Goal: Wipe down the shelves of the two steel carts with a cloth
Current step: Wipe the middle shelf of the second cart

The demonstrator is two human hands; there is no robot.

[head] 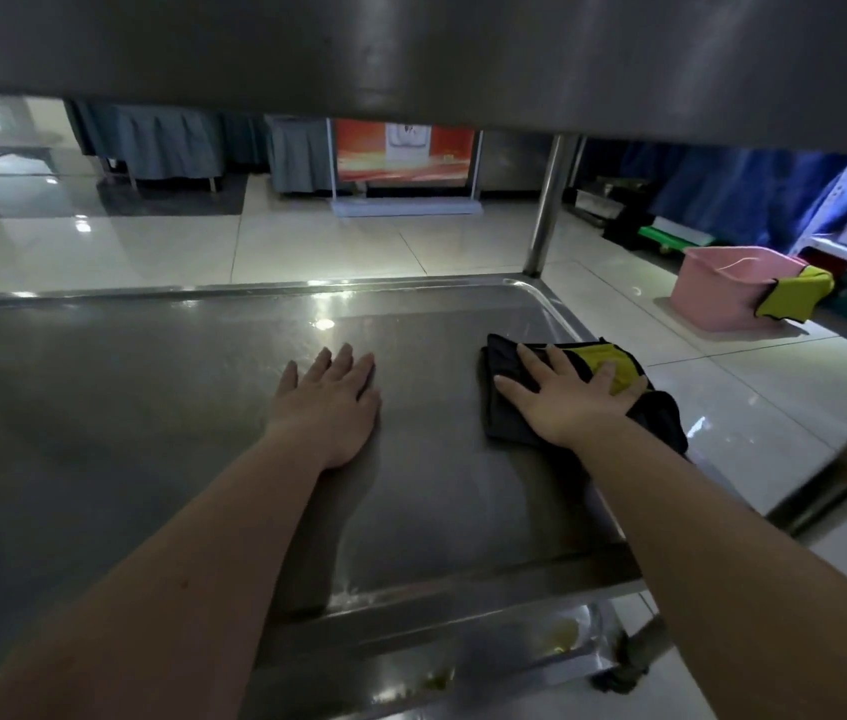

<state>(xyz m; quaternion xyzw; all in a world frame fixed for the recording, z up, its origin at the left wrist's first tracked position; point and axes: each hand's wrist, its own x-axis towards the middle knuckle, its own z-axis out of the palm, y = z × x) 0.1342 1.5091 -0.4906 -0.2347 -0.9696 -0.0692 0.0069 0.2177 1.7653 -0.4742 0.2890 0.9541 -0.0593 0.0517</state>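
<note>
Black-and-yellow cloth [514, 407] lies flat under the right hand's [569, 394] spread fingers [525, 363].

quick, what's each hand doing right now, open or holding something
Left hand: open, flat on the steel shelf, holding nothing.
Right hand: open, fingers straight, pressing the black and yellow cloth onto the shelf.

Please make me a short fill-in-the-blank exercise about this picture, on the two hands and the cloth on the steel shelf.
1. The right hand presses on a black and ____ cloth.
2. The left hand lies flat on the steel shelf and holds ____.
3. A ____ tub stands on the floor, a second cloth hanging over its rim.
Missing words: yellow, nothing, pink.
</note>
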